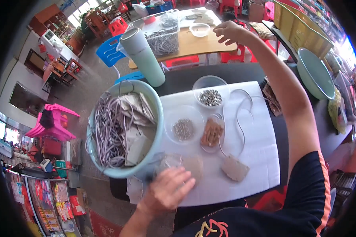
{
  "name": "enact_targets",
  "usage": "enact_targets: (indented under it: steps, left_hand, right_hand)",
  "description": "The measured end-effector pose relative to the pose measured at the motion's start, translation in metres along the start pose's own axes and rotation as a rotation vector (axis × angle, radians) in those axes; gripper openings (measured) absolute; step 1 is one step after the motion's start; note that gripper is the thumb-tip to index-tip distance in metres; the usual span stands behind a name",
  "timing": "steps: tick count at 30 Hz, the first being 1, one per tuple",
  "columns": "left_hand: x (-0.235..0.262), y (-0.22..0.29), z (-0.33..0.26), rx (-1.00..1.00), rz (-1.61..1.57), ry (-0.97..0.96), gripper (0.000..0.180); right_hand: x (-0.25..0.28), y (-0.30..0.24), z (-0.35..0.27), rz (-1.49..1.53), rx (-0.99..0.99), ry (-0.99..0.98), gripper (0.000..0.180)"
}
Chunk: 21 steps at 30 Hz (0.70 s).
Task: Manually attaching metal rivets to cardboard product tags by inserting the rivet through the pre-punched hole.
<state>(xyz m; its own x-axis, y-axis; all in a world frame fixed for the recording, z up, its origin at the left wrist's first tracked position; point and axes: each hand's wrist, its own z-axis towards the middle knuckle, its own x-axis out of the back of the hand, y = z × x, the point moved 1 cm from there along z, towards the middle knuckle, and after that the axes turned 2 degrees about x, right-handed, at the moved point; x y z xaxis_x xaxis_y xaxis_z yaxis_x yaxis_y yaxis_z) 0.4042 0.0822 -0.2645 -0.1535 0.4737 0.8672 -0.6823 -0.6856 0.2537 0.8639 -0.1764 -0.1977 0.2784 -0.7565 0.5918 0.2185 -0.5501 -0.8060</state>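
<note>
A flat beige piece (194, 168) lies on the white sheet (263, 154), just beyond the left hand (168, 190); its fingers stretch out, blurred, and I can't tell whether they grip anything. Nearby sit a corded beige block (235, 168) and 2 clear bowls (209, 82) of small parts. Left stands a basin (160, 126) of cables (110, 130). Farther out, the right hand (232, 33) hangs near a white bowl (199, 31), fingers loosely parted, visibly holding nothing.

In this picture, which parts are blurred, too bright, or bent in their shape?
Head view: the left hand and the beige piece beside its fingertips look soft, likely from motion; head view: the window at upper left is nearly washed out to white; head view: straight lines bend toward the rim, and the corners fall to black.
</note>
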Motion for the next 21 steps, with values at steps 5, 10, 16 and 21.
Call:
enact_targets:
  steps: [5, 10, 16, 21]
  left_hand:
    - [-0.014, 0.021, 0.008, 0.025, 0.000, -0.016, 0.034]
    - [-0.029, 0.029, -0.007, 0.063, 0.069, -0.006, 0.033]
    - [-0.039, 0.031, -0.021, 0.122, 0.158, 0.070, 0.030]
    - [-0.042, 0.045, -0.020, 0.134, 0.183, 0.143, 0.025]
  right_hand:
    - [0.018, -0.040, -0.152, -0.135, 0.255, -0.027, 0.032]
    - [-0.030, -0.018, -0.251, -0.127, 0.318, -0.036, 0.030]
    - [-0.088, 0.025, -0.346, -0.303, 0.264, -0.042, 0.028]
    - [-0.131, 0.009, -0.421, -0.327, 0.194, 0.073, 0.054]
